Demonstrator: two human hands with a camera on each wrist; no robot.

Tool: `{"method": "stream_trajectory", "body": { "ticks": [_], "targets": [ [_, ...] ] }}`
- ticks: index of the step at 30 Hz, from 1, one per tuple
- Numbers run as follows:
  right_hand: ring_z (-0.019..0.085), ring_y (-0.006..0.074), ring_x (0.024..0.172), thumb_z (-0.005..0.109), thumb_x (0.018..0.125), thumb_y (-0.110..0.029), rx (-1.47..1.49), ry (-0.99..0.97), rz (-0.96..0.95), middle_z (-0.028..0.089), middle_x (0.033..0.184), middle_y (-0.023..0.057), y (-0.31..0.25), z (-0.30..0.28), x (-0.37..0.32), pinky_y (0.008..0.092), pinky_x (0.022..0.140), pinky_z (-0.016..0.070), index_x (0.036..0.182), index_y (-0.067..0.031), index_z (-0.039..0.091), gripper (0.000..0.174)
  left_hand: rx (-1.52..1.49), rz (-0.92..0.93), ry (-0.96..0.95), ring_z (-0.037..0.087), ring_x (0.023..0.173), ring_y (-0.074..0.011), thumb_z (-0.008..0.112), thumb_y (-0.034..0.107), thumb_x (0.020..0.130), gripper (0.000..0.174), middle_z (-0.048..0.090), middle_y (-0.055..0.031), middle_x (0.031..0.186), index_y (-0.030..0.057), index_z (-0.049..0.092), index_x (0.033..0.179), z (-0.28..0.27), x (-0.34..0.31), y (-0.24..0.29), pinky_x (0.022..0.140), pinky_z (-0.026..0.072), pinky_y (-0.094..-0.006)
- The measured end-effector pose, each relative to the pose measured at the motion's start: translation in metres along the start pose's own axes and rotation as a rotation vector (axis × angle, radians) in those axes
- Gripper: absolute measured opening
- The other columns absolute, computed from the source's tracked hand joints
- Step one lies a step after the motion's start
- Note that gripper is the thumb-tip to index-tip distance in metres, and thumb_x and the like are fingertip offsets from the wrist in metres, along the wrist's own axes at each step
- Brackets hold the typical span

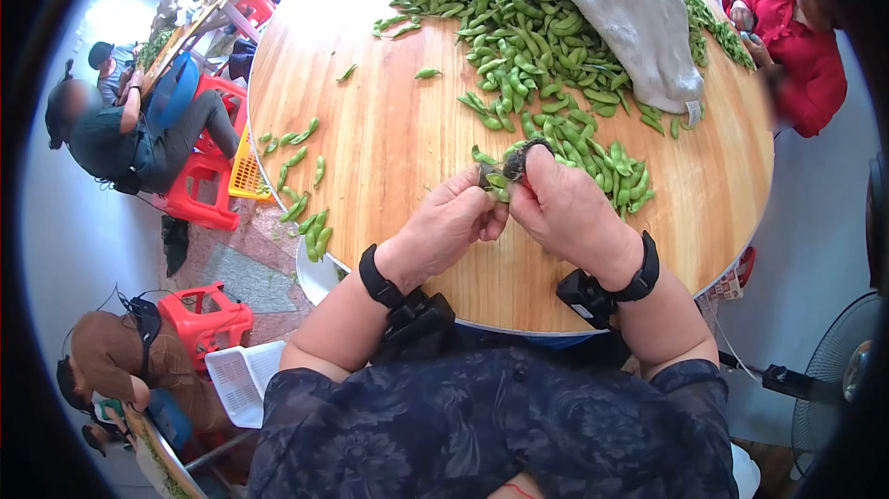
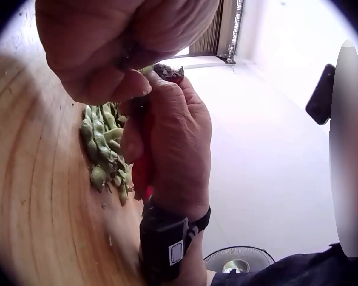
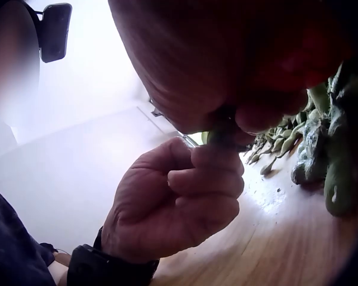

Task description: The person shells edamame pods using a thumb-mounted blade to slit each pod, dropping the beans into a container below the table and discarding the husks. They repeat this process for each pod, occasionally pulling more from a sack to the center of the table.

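Note:
In the head view both hands meet over the round wooden table (image 1: 407, 110). The left hand (image 1: 444, 230) pinches a green pod (image 1: 497, 180) between thumb and curled fingers. Close beside it, the right hand (image 1: 576, 215) grips a pod too, with something dark (image 1: 528, 155) at its thumb. The left wrist view shows the right hand (image 2: 173, 131) with a dark, crumbly tip (image 2: 169, 72) above its thumb. In the right wrist view the left hand (image 3: 179, 196) has its fingers curled at a bit of green (image 3: 204, 137), mostly hidden by the right hand (image 3: 227, 59).
A large heap of green pods (image 1: 519, 27) lies beyond the hands, partly under a white cloth (image 1: 630, 18). Loose pods (image 1: 296, 203) lie at the table's left. Other people sit around, with red stools (image 1: 199, 193), a white basket (image 1: 243, 383) and a fan (image 1: 838, 369).

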State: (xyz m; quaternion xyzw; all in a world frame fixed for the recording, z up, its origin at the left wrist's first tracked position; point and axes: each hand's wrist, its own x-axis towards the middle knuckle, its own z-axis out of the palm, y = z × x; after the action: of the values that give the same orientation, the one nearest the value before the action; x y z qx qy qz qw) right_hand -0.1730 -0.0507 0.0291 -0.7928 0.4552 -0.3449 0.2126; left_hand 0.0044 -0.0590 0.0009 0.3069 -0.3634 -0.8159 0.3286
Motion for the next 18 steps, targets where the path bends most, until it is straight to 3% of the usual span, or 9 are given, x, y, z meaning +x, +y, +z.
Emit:
{"method": "stream_trajectory", "body": {
  "ticks": [4, 6, 8, 13, 18],
  "targets": [
    [0.059, 0.0391, 0.06, 0.057, 0.082, -0.008, -0.004, -0.018, 0.018, 0.055, 0.064, 0.0195, -0.002, -0.005, 0.001, 0.0443, 0.052, 0.0468, 0.086, -0.0011, 0.042, 0.017, 0.032, 0.029, -0.056, 0.048, 0.064, -0.0031, 0.053, 0.017, 0.096, 0.006, 0.054, 0.0036, 0.078, 0.0109, 0.054, 0.095, -0.002, 0.003, 0.0, 0.057, 0.0393, -0.0172],
    [0.058, 0.04, 0.063, 0.058, 0.08, -0.009, 0.204, -0.104, 0.174, 0.056, 0.067, 0.0197, -0.002, -0.009, 0.002, 0.0446, 0.055, 0.0464, 0.087, -0.0015, 0.042, 0.019, 0.027, 0.016, -0.064, 0.047, 0.064, -0.003, 0.052, 0.014, 0.095, 0.004, 0.054, 0.0035, 0.078, 0.0108, 0.054, 0.095, -0.003, 0.002, 0.004, 0.057, 0.0388, -0.017],
    [0.058, 0.0403, 0.064, 0.059, 0.08, -0.009, 0.142, -0.112, 0.138, 0.056, 0.068, 0.0197, 0.0, -0.007, 0.002, 0.0448, 0.055, 0.0461, 0.089, -0.0017, 0.042, 0.021, 0.014, 0.009, -0.076, 0.047, 0.064, -0.0028, 0.052, 0.011, 0.094, 0.001, 0.053, 0.0035, 0.077, 0.0107, 0.053, 0.094, -0.003, 0.003, 0.006, 0.056, 0.0383, -0.0168],
    [0.058, 0.0405, 0.064, 0.059, 0.08, -0.008, -0.053, -0.102, 0.063, 0.056, 0.068, 0.0201, -0.022, 0.005, 0.004, 0.0451, 0.055, 0.0459, 0.094, -0.0019, 0.041, 0.024, 0.11, 0.169, 0.013, 0.044, 0.068, -0.0017, 0.043, 0.002, 0.087, 0.015, 0.052, 0.0054, 0.079, 0.0089, 0.054, 0.096, -0.005, 0.003, 0.003, 0.06, 0.0383, -0.0178],
    [0.057, 0.0398, 0.063, 0.057, 0.08, -0.006, -0.218, -0.132, -0.01, 0.055, 0.067, 0.0186, -0.034, 0.005, 0.026, 0.0439, 0.054, 0.0451, 0.089, -0.0013, 0.042, 0.019, 0.057, 0.268, 0.023, 0.045, 0.066, -0.0044, 0.039, 0.001, 0.084, 0.02, 0.052, 0.0042, 0.077, 0.0081, 0.054, 0.096, -0.013, 0.003, 0.001, 0.058, 0.0375, -0.0203]
  ]
}}
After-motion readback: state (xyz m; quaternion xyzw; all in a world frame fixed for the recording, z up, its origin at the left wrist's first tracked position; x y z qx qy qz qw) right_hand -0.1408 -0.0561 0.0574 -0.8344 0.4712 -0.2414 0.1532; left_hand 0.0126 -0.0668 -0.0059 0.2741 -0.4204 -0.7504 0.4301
